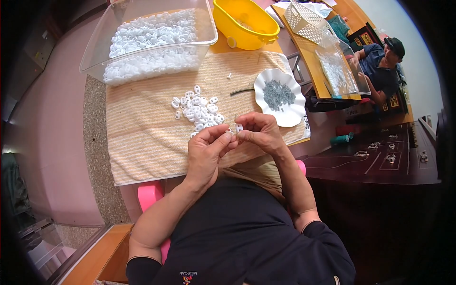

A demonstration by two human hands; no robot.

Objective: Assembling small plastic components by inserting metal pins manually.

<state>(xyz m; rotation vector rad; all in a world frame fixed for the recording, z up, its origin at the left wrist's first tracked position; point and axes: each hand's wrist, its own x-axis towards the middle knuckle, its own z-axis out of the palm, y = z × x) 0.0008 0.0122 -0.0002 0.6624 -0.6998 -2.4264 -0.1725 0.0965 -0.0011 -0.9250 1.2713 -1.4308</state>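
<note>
Two hands meet just on the near side of the striped towel [142, 137], above its front edge. Left hand [205, 154] pinches closed on a small white plastic piece [239, 127], thumb and forefinger tight; right hand [259, 133] also closed, fingertips pressed to the same piece, perhaps with a small pin, too small to tell. Judgement: the fit goes best with the piece held steady in the left hand and the right hand doing the fine work, both kept low over the towel so a dropped part stays put. On the towel, just beyond the hands: loose pile of white pieces [199, 108]. To the right of the pile, at the towel's right edge: white scalloped dish [266, 80] holding small grey metal parts [278, 95]. At the towel's far edge: clear plastic tub [95, 52] heaped with more white pieces, touching the towel. Beyond the towel, right of the tub: yellow basin [244, 23] on the worktop [221, 46]. Farther off: another person, seated.
</note>
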